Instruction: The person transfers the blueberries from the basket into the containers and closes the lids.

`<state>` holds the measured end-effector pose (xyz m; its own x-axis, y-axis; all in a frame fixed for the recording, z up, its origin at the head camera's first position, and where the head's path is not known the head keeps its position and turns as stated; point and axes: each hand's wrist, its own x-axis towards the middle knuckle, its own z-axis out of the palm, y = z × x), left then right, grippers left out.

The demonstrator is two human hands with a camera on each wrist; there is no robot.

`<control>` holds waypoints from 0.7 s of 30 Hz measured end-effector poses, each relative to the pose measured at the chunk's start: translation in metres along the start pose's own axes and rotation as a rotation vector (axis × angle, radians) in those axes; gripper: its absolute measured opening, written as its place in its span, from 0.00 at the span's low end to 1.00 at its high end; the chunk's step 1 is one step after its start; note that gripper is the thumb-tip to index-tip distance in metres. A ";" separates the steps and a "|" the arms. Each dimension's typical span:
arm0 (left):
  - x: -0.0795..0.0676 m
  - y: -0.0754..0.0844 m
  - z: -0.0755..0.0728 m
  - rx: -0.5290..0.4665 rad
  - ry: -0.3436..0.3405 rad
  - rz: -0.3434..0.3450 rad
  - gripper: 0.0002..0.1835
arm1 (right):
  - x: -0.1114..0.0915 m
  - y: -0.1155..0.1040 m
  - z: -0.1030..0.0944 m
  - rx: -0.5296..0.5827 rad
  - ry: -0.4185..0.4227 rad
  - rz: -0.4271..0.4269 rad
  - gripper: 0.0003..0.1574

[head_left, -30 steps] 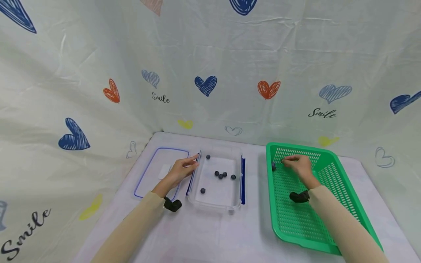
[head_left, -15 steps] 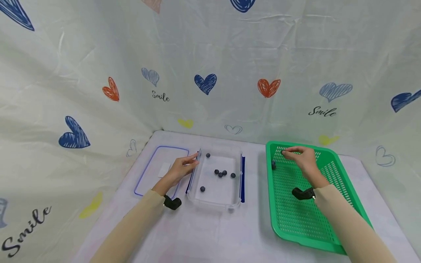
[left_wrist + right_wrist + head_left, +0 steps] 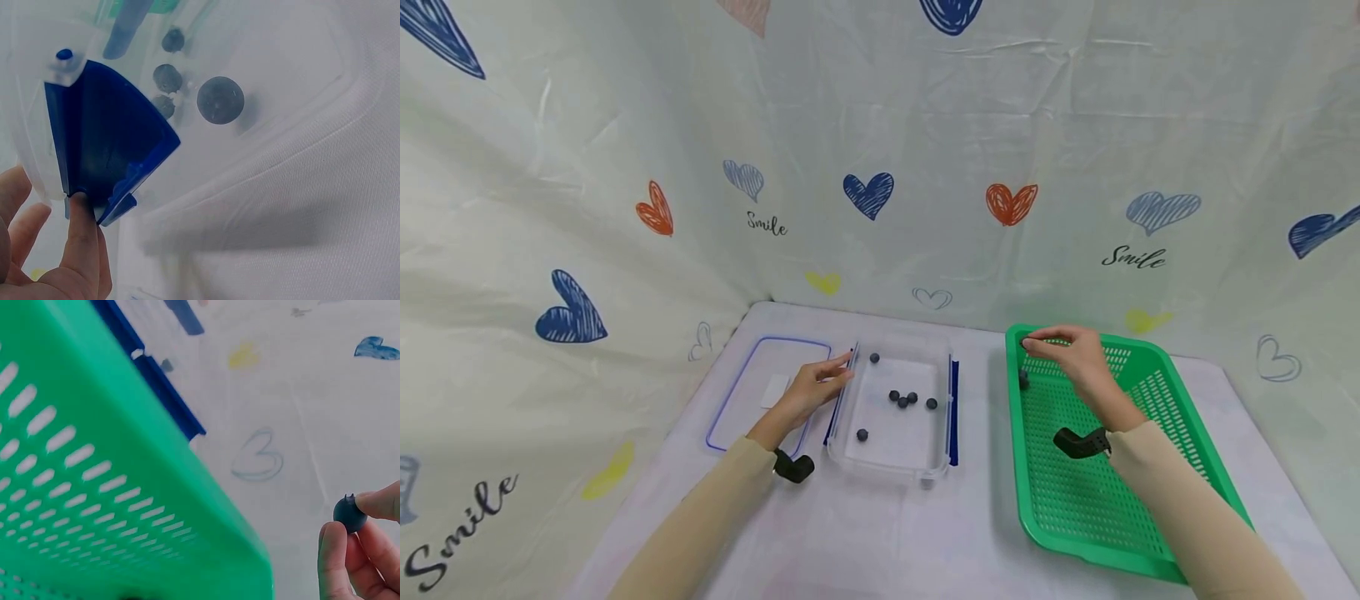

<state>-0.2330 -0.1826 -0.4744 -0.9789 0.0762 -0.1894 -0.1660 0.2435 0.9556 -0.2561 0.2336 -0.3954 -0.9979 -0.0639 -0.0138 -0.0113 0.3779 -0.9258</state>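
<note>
In the head view my right hand is above the far left corner of the green basket. The right wrist view shows a blueberry pinched between its thumb and fingertips, above the basket's rim. More dark berries lie against the basket's left wall. Several blueberries are spread over the floor of a clear plastic container. At that container's left side my left hand has its fingers extended. One fingertip touches the folded-out blue latch, as seen in the left wrist view.
A clear lid with a blue seal lies flat left of the container, partly beneath my left hand. Another blue latch sticks out on the container's right side. Behind the white table hangs a heart-printed sheet.
My right hand has risen from inside the basket with the pinched blueberry and moved left to its far left corner. My left hand stays by the container.
</note>
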 end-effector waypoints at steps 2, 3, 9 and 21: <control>0.000 0.000 0.000 -0.007 0.002 0.002 0.28 | -0.001 -0.004 0.004 0.020 -0.014 -0.009 0.34; 0.000 0.000 0.000 -0.012 0.001 0.004 0.28 | -0.001 -0.005 0.006 0.030 -0.022 -0.012 0.33; -0.001 -0.002 0.000 -0.034 -0.007 0.010 0.28 | -0.002 -0.014 0.016 0.099 -0.075 -0.028 0.30; 0.001 -0.002 -0.001 -0.062 -0.032 0.020 0.28 | 0.003 -0.016 0.041 0.106 -0.093 -0.027 0.24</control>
<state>-0.2338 -0.1843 -0.4762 -0.9781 0.1115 -0.1758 -0.1540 0.1809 0.9714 -0.2563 0.1898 -0.3960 -0.9869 -0.1602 -0.0190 -0.0263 0.2760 -0.9608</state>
